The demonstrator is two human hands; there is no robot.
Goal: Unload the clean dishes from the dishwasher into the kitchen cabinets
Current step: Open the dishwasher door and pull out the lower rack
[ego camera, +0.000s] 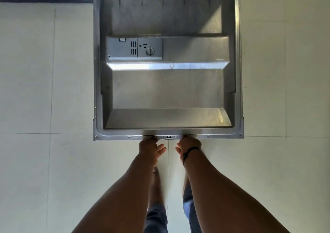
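surface: pale tiled floor (35,90) | over it: open dishwasher door (167,90) — steel, nothing on it

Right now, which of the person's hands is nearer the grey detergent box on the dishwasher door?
Left. The left hand holds the door's near edge on the same side as the detergent box; the right hand holds that edge further to the right.

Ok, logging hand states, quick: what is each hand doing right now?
Left hand: grips the dishwasher door at its near edge.
Right hand: grips the same edge.
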